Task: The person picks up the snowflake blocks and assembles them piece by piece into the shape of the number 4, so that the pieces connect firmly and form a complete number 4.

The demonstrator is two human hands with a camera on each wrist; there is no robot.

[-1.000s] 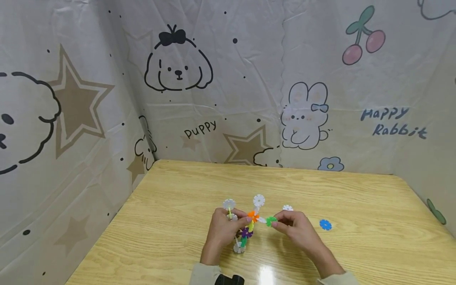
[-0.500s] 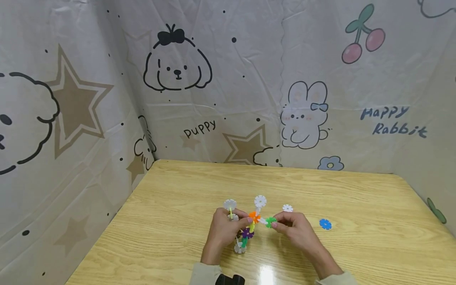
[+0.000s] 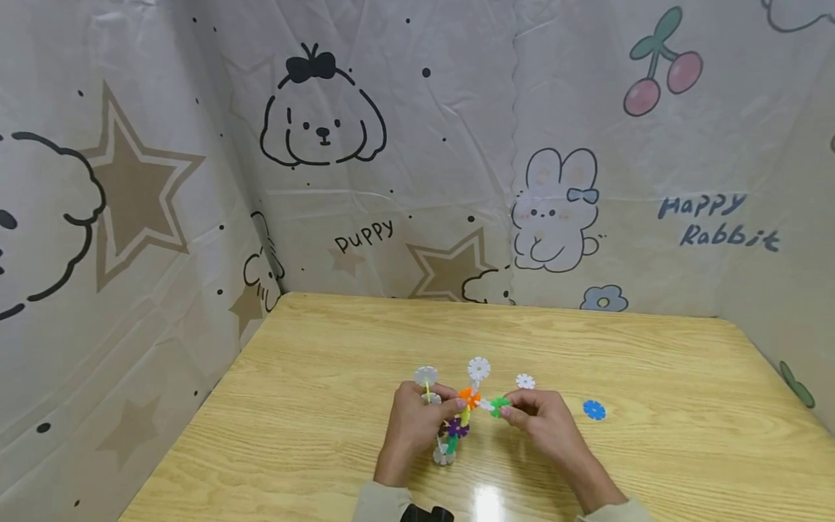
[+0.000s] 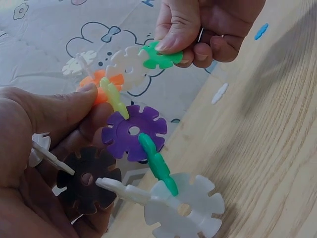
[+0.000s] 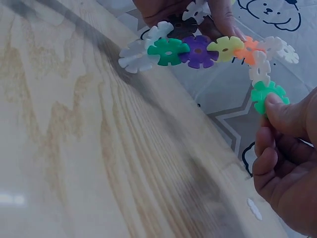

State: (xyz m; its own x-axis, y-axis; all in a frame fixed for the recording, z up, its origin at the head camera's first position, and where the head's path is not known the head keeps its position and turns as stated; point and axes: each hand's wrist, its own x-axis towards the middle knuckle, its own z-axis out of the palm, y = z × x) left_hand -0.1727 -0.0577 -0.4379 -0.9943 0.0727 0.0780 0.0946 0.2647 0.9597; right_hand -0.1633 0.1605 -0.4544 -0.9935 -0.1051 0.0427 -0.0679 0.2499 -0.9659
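Between my hands is a chain of notched plastic snowflake discs, slotted into one another. My left hand pinches the orange disc with the thumb in front; its other fingers sit behind the chain. Below hang a yellow disc, a purple disc, a dark green disc, a white disc and a dark brown disc. My right hand pinches a bright green disc between thumb and forefinger. A white disc joins it to the orange one.
Lying loose on the wooden table, beyond and right of my right hand, are a white disc and a blue disc. Printed cloth walls the table at the back and sides.
The left hand and the chain have shifted slightly to the right in the head view. Both hands keep the same grips, and the loose discs still lie on the table.
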